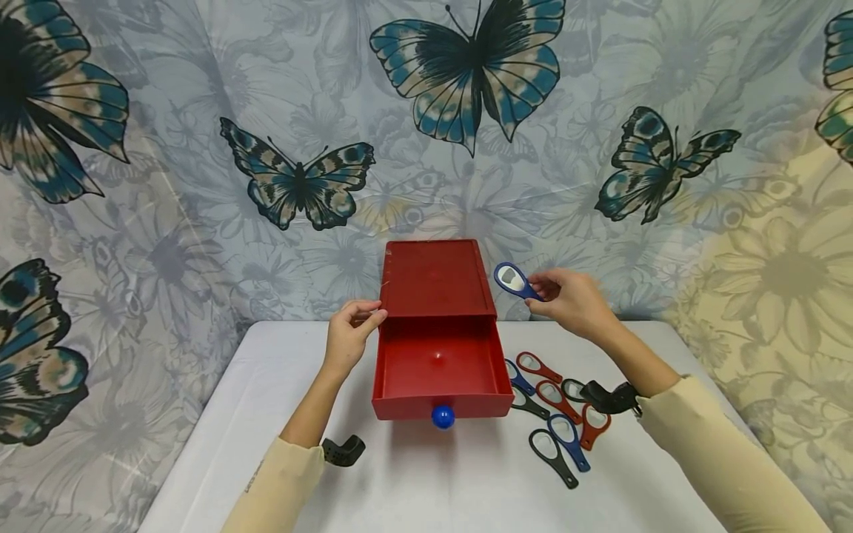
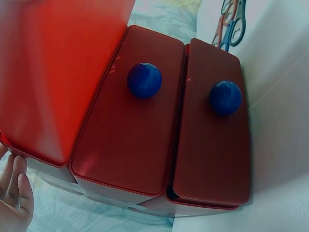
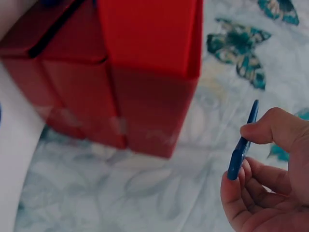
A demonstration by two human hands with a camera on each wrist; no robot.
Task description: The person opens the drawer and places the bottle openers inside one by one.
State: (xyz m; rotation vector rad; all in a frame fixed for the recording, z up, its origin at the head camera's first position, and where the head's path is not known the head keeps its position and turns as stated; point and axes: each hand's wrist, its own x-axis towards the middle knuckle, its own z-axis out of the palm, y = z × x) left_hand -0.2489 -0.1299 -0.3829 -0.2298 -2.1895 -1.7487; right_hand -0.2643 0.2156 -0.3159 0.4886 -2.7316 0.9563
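My right hand (image 1: 574,303) pinches a blue bottle opener (image 1: 513,280) by its handle, raised beside the red drawer unit (image 1: 433,277). In the right wrist view the bottle opener (image 3: 243,145) appears edge-on between thumb and fingers. The unit's top drawer (image 1: 436,407) is pulled out, and its visible floor is bare. My left hand (image 1: 346,337) touches the unit's left side with its fingertips; from the left wrist, its fingers (image 2: 17,176) look fairly straight. Several red, blue and black bottle openers (image 1: 554,455) lie on the table to the right of the unit.
Two lower drawers (image 2: 125,130) with blue knobs (image 2: 144,80) are closed or nearly so. A white cloth covers the table (image 1: 266,385). Behind it hangs a butterfly-patterned cloth (image 1: 320,89), close to the unit's back. Each wrist wears a black camera mount (image 1: 343,450).
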